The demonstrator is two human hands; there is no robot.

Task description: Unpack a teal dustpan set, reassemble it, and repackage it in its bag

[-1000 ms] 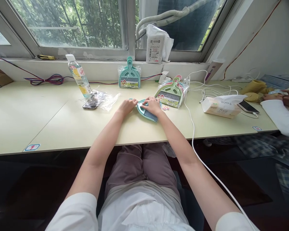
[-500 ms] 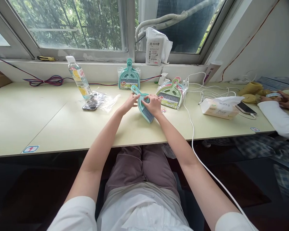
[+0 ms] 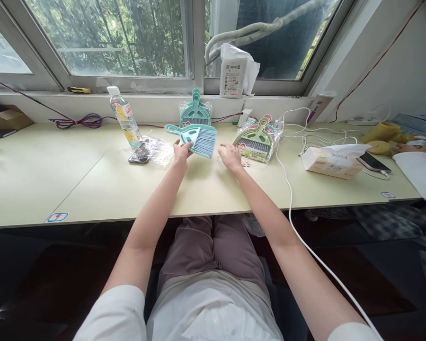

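My left hand [image 3: 182,152] grips a turquoise hand brush [image 3: 203,140] by its lower edge, thumb on the front. The brush is tilted, its handle pointing left and its grey-blue bristles to the right; whether a dustpan lies behind it I cannot tell. Just right of the bristles, my right hand [image 3: 230,157] is empty with its fingers apart, close to the table. Behind the brush, a wrapped turquoise brush-and-dustpan set [image 3: 196,111] leans against the wall. Beside my right hand lies a wrapped green brush-and-dustpan set [image 3: 258,142], with a pink handle end showing behind it.
A drink bottle [image 3: 125,118] stands left, by clear plastic wrapping [image 3: 159,150] and a dark phone [image 3: 139,157]. At right are a tissue pack [image 3: 330,163], a white cable [image 3: 290,199] running over the table edge, and another person's sleeve [image 3: 417,175]. A box [image 3: 232,78] sits on the sill.
The brush has swung from upright-slanting to nearly sideways, handle now left and bristles right. My right hand has let go of it and moved slightly right; my left hand has kept hold.
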